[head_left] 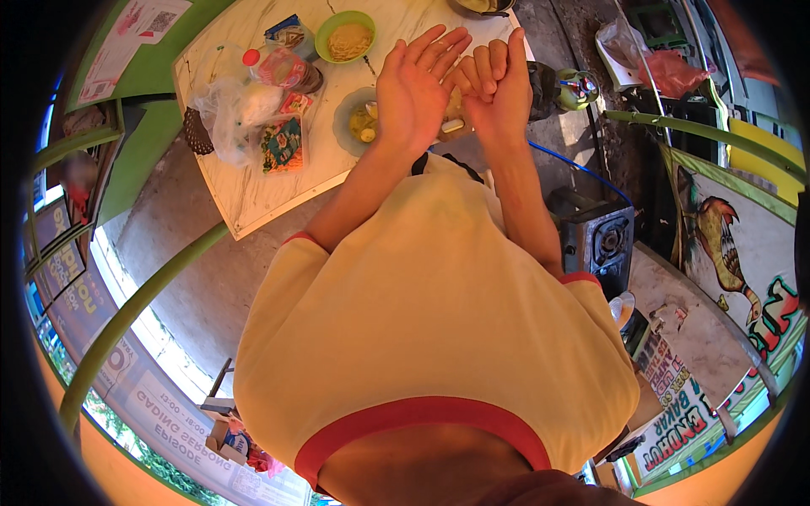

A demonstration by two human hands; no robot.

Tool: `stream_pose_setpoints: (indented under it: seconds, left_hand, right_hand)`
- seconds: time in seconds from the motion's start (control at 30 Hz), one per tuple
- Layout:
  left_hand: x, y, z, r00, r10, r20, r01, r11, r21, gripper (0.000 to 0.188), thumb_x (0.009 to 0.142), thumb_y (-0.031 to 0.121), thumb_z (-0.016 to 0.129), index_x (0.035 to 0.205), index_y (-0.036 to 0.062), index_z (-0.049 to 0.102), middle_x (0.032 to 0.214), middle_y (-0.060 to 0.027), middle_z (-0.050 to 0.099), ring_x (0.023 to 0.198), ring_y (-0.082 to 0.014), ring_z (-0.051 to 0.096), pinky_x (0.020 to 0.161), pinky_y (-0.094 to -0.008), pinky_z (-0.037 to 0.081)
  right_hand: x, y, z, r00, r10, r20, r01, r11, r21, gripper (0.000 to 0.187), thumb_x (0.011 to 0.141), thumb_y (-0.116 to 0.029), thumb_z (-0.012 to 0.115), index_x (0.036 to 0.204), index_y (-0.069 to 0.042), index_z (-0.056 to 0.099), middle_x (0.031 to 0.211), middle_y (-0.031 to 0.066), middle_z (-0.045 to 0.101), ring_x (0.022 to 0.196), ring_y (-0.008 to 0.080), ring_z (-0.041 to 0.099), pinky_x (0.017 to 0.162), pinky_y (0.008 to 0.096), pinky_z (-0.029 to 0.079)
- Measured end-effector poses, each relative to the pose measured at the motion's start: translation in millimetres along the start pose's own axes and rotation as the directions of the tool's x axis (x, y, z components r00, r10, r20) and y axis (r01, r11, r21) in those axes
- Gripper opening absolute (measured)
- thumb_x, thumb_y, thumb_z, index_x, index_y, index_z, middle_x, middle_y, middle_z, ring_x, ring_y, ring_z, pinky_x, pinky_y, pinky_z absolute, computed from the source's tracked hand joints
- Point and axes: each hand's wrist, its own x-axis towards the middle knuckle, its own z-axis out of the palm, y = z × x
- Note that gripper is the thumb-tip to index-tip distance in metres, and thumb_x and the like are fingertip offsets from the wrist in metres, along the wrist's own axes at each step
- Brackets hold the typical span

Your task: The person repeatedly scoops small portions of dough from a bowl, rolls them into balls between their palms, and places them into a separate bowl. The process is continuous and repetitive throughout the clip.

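Two raised hands beside a grey bowl of yellow food on a pale table.
The grey bowl [339, 122] sits on the table [261, 194], partly hidden by the left hand [413, 93], whose fingers are straight and palm bare. The right hand [496, 88] is half clenched, one digit upright; I cannot tell whether it encloses anything. Farther left lie a vegetable pack [283, 145], a red-capped bottle [291, 69] and a clear plastic bag [221, 118]; beyond stands a green bowl [321, 38] of noodles.
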Motion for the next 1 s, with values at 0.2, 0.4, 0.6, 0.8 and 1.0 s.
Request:
stream_pose_setpoints:
  seconds: [0.2, 0.4, 0.6, 0.8, 1.0]
  left_hand:
    - [-1.2, -1.2, 0.9, 0.994, 0.082, 0.073, -0.093, 0.981, 0.169, 0.062, 0.112, 0.041, 0.033, 0.153, -0.0054, 0.037, 0.156, -0.0260, 0.043, 0.148, -0.0340, 0.040, 0.126, -0.0475, 0.029]
    - [-7.5, -11.7, 10.5, 0.993, -0.017, 0.118, -0.019, 0.955, 0.297, 0.074, 0.112, 0.052, 0.030, 0.159, -0.0045, 0.027, 0.162, -0.0235, 0.035, 0.152, -0.0315, 0.033, 0.128, -0.0438, 0.023]
    - [-12.4, -15.8, 13.4, 0.977, -0.125, 0.174, 0.001, 0.815, 0.580, 0.091, 0.108, 0.067, 0.021, 0.164, -0.0050, 0.011, 0.166, -0.0219, 0.031, 0.155, -0.0314, 0.030, 0.127, -0.0414, 0.018]
    - [-7.6, -9.7, 0.7, 0.962, -0.126, 0.241, -0.064, 0.755, 0.652, 0.084, 0.110, 0.064, 0.016, 0.166, 0.0019, 0.012, 0.162, -0.0213, 0.038, 0.154, -0.0304, 0.033, 0.126, -0.0398, 0.023]
    - [-7.5, 10.4, 4.4, 0.952, -0.064, 0.300, -0.233, 0.490, 0.840, 0.070, 0.112, 0.052, 0.017, 0.154, 0.0017, 0.041, 0.139, -0.0178, 0.062, 0.136, -0.0276, 0.054, 0.119, -0.0427, 0.033]
  right_hand:
    - [-2.8, -6.2, 4.4, 0.982, -0.146, -0.121, 0.152, 0.987, 0.048, 0.038, 0.113, -0.029, 0.043, 0.122, 0.005, 0.058, 0.109, 0.0167, 0.065, 0.109, 0.0307, 0.060, 0.098, 0.0417, 0.047]
    - [9.9, 6.5, 2.9, 0.772, -0.616, 0.159, 0.585, 0.589, -0.557, 0.031, 0.112, -0.013, 0.041, 0.130, 0.006, 0.057, 0.129, 0.0195, 0.067, 0.118, 0.0300, 0.066, 0.108, 0.0403, 0.049]
    - [2.9, 18.0, 3.4, 0.818, -0.536, 0.208, 0.434, 0.340, -0.834, 0.029, 0.112, -0.015, 0.042, 0.129, 0.003, 0.056, 0.123, 0.0187, 0.066, 0.115, 0.0296, 0.065, 0.105, 0.0424, 0.051]
    - [9.2, 1.8, -1.7, 0.898, -0.435, 0.062, 0.371, 0.677, -0.636, 0.031, 0.111, -0.011, 0.038, 0.133, 0.003, 0.055, 0.125, 0.0198, 0.070, 0.124, 0.0282, 0.065, 0.111, 0.0389, 0.048]
    - [13.4, -19.6, -19.3, 0.914, -0.397, -0.087, 0.363, 0.894, -0.261, 0.033, 0.112, -0.014, 0.043, 0.137, 0.004, 0.054, 0.123, 0.0181, 0.068, 0.119, 0.0284, 0.064, 0.110, 0.0392, 0.046]
